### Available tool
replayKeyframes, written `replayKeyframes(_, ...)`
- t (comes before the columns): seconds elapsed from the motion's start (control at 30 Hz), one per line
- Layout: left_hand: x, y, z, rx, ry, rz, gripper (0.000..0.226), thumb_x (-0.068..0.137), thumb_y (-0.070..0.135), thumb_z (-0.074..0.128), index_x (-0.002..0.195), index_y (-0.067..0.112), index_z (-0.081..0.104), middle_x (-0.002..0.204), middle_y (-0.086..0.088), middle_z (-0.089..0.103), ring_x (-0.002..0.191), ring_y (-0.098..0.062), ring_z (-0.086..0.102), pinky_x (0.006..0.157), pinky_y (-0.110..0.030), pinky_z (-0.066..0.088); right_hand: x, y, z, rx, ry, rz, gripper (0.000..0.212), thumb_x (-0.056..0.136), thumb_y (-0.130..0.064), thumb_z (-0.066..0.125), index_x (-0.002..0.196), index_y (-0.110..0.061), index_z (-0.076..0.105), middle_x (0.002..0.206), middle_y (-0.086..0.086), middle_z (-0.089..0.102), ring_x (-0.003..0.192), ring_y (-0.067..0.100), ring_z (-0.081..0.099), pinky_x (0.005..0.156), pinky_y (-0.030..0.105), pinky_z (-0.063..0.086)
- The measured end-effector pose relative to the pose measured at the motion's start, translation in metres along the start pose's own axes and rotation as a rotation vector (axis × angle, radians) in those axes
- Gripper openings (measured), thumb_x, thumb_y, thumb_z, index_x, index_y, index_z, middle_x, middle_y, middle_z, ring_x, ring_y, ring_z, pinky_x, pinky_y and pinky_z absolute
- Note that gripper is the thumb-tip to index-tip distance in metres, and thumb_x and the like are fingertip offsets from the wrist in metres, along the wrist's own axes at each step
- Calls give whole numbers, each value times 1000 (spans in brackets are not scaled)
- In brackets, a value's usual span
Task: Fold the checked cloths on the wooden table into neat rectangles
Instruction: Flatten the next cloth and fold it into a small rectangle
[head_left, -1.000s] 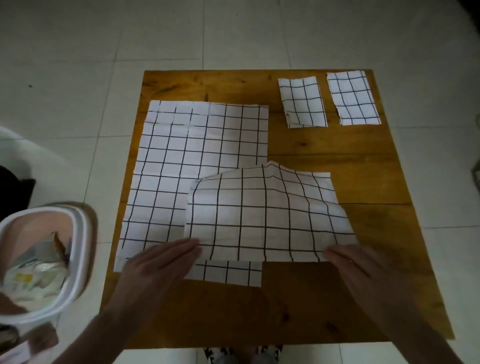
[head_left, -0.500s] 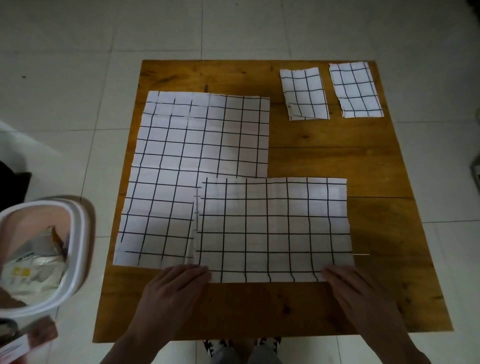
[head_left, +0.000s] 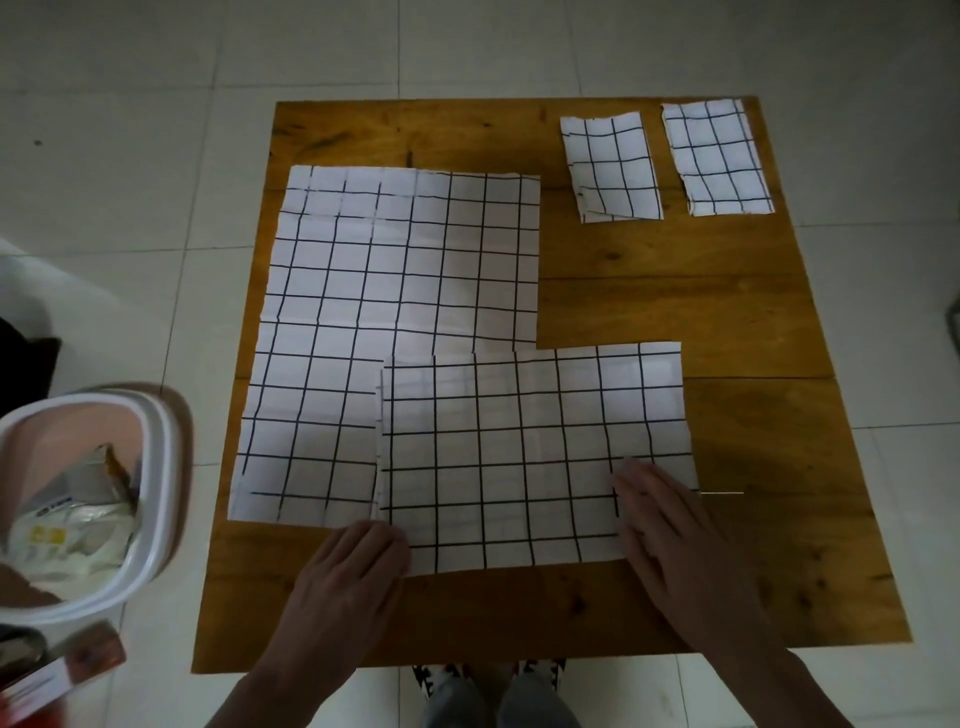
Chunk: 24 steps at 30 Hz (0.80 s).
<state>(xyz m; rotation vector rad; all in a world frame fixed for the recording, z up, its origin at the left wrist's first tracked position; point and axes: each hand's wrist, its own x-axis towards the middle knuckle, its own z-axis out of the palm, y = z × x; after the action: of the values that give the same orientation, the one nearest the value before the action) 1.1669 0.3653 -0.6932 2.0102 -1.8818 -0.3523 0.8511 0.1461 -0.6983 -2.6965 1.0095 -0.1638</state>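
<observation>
Half-folded cloth (head_left: 530, 452) lies at table (head_left: 675, 291) front, long axis left-right. Its near corners are pressed flat by left hand (head_left: 353, 566) & right hand (head_left: 670, 535), fingers spread; next fold prob. sideways.

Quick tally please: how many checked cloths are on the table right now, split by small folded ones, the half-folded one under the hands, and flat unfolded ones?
Small folded cloths: 2
Half-folded cloth under both hands: 1
Flat unfolded cloth: 1
Total: 4
</observation>
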Motion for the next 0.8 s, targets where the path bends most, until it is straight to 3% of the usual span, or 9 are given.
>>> replayKeyframes(0.1, 1, 1, -2, 18, -47, -22, 23, 93, 40, 52, 110, 26, 56, 114, 6, 61, 109, -12, 60, 100, -25, 41, 6, -1, 8, -23, -52, 16, 57, 109, -43, 34, 161, -20, 36, 171, 2, 28, 159, 20, 23, 123, 45, 30)
replayKeyframes(0.23, 1, 8, -3, 54, -96, -69, 53, 82, 58, 62, 123, 24, 58, 123, 2, 61, 118, -17, 55, 106, -29, 39, 6, -1, 12, -70, -66, 1, 59, 109, -42, 33, 163, -20, 30, 173, 3, 23, 161, 20, 16, 128, 37, 13)
replayKeyframes(0.3, 1, 15, 1, 65, -85, -75, 59, 91, 56, 58, 138, 20, 56, 140, -3, 58, 134, -21, 49, 115, -34, 33, 6, -2, 13, -86, -71, -1, 59, 109, -41, 32, 164, -19, 28, 174, 4, 20, 162, 19, 12, 130, 35, 7)
replayKeyframes(0.37, 4, 22, 8, 102, -93, -66, 65, 102, 49, 49, 157, 16, 41, 163, -8, 40, 153, -25, 33, 124, -41, 25, 6, -3, 13, -101, -73, -6, 60, 109, -39, 32, 165, -18, 27, 174, 4, 18, 162, 20, 12, 131, 34, 4)
replayKeyframes(0.47, 7, 26, 17, 157, -114, -49, 64, 108, 44, 36, 164, 14, 27, 172, -10, 22, 159, -27, 22, 124, -46, 23, 7, -5, 11, -121, -74, -6, 59, 110, -38, 31, 165, -16, 27, 174, 5, 20, 162, 21, 14, 132, 35, 3)
replayKeyframes(0.6, 4, 28, 20, 171, -122, -79, 59, 112, 44, 26, 161, 13, 34, 170, -10, 27, 157, -28, 27, 119, -48, 30, 8, -8, 11, -129, -79, -2, 60, 111, -44, 28, 164, -16, 27, 174, 4, 20, 162, 20, 13, 132, 37, 5)
replayKeyframes(0.8, -2, 29, 21, 135, -97, -109, 61, 106, 46, 43, 158, 14, 41, 168, -8, 32, 157, -26, 26, 120, -51, 30, 8, -11, 12, -123, -119, 12, 64, 111, -53, 23, 166, -19, 25, 175, 2, 16, 162, 22, 15, 128, 50, 17)
